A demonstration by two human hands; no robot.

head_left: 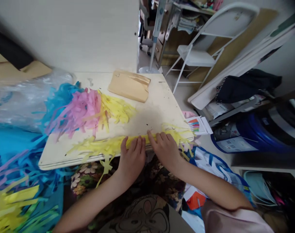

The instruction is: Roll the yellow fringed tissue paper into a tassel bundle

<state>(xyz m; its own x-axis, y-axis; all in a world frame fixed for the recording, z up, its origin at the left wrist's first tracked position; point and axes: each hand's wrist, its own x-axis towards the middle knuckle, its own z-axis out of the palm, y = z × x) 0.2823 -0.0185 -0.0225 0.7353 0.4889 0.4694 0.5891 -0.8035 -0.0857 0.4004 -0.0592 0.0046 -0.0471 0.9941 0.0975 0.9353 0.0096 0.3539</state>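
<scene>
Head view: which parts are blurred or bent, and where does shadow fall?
In the head view the plastic bag at left is blurred; lines bow near the borders; a soft shadow lies on the board beyond the left hand and right hand.

The left hand [131,160] and right hand [165,150] hide part of the yellow strip [101,147]. The picture's edge cuts off the blue paper [11,145], and the plastic bag [23,94] is blurred.

Left hand [131,159]; right hand [166,149]; seemingly palms-down
</scene>
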